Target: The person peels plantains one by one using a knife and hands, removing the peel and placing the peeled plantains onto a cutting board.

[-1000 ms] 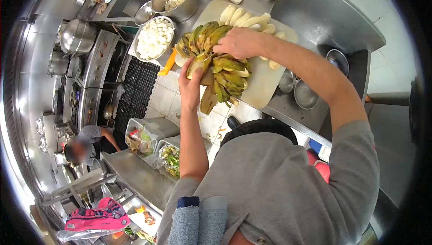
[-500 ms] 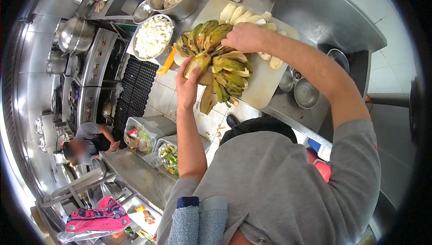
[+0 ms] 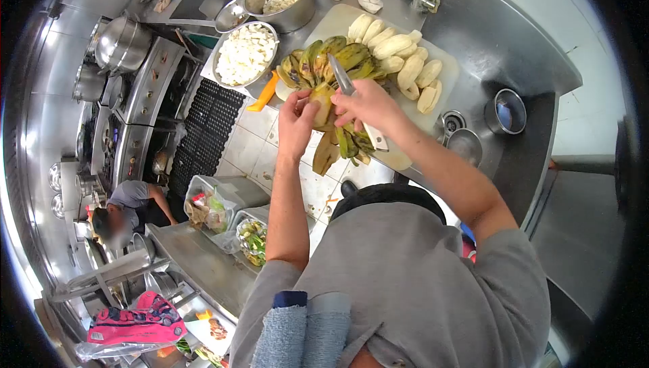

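A large bunch of green-brown plantains point(image 3: 343, 54) lies over the near left part of the white cutting board point(image 3: 443, 101). My left hand point(image 3: 297, 119) is closed around one plantain point(image 3: 323, 106) at the near side of the bunch. In my right hand point(image 3: 370, 106) is a knife point(image 3: 341, 75) with a white handle, its blade pointing up and left over the bunch; the fingers also come close to the held plantain. Several peeled plantains point(image 3: 410, 68) lie at the board's far right side. A loose peel point(image 3: 326, 154) hangs at the near edge.
A bowl of white cut pieces point(image 3: 245, 54) and a metal pot point(image 3: 279, 3) stand left of the board. An orange handle point(image 3: 266, 92) juts over the counter edge. Metal bowls point(image 3: 506, 112) sit in the sink at right. Bins point(image 3: 228, 200) and a crouching person point(image 3: 130, 207) are lower left.
My right hand has drawn back toward me, and the knife now shows clearly in it. My left hand has moved slightly right. The view has shifted, revealing more peeled plantains.
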Available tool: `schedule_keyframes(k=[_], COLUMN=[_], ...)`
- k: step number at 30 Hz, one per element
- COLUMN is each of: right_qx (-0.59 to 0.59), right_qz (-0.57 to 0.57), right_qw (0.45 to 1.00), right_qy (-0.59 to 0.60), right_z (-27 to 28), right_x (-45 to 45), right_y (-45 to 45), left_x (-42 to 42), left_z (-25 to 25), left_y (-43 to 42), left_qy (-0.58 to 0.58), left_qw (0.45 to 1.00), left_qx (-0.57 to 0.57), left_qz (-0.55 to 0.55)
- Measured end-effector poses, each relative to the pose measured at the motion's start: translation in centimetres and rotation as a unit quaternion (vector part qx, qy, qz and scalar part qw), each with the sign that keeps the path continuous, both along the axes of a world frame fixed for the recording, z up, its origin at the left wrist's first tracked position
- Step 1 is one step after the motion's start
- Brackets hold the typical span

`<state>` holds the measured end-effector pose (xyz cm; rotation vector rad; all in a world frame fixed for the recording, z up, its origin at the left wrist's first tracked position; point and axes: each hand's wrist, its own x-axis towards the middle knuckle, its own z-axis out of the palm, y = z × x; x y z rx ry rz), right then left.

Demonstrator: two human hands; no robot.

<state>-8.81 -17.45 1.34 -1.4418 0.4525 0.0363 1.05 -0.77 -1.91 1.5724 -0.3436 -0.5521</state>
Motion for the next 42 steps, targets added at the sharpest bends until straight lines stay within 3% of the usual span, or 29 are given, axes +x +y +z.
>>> schedule_keyframes(k=[3, 7, 8, 9, 11, 12, 15, 18, 20, 23, 31, 34, 42], right_qx=[-0.089, -0.274, -0.335, -0.407, -0.525, -0.494, -0.502, -0.506, -0.508, -0.508, -0.426, -0.456, -0.451], right_qz=[-0.029, 0.082, 0.094, 0.113, 0.149, 0.155, 0.304, 0.338, 0.351, 0.357, 0.416, 0.392, 0.374], right_qw=[0.995, 0.958, 0.937, 0.899, 0.773, 0.768, 0.789, 0.774, 0.763, 0.751, 0.763, 0.729, 0.712], right_qy=[0.024, 0.027, -0.006, -0.114, -0.323, -0.377, -0.183, -0.174, -0.189, -0.226, -0.253, -0.329, -0.387], right_z=[0.8, 1.2, 1.6, 0.9, -1.1, -0.6, 1.6, 3.3, 2.9, 2.1, 2.1, 0.9, 0.0], right_x=[0.8, 1.9, 2.1, 3.0, 5.2, 5.8, 7.6, 8.4, 9.3, 10.0, 10.1, 10.0, 9.8], right_y=[1.1, -0.4, -1.0, -1.7, -3.4, -3.4, -3.9, -3.6, -4.1, -4.7, -3.5, -3.2, -3.9], left_x=[0.1, 2.3, 2.5, 2.2, 1.1, 0.9, 0.8, 0.6, -0.2, -0.8, -0.1, 0.1, 0.8], left_z=[1.5, -0.6, -1.5, -1.1, 0.8, 0.9, 0.7, 0.2, 1.3, 0.3, -0.1, 0.3, -0.2], left_y=[0.2, 0.8, 1.1, 1.2, 1.2, 1.2, 1.2, 1.2, 0.8, 0.1, 0.2, 0.1, 0.1], left_qy=[-0.035, -0.029, -0.024, 0.003, 0.056, 0.062, 0.055, 0.022, 0.022, 0.065, 0.061, 0.054, 0.047], left_qw=[0.997, 0.996, 0.995, 0.995, 0.993, 0.992, 0.991, 0.996, 0.999, 0.997, 0.997, 0.998, 0.999], left_qx=[0.054, 0.026, 0.011, 0.008, 0.000, -0.009, -0.026, -0.007, 0.022, -0.043, -0.043, -0.036, 0.027], left_qz=[-0.034, -0.081, -0.092, -0.096, -0.105, -0.111, -0.119, -0.086, -0.041, 0.016, -0.011, -0.022, -0.001])
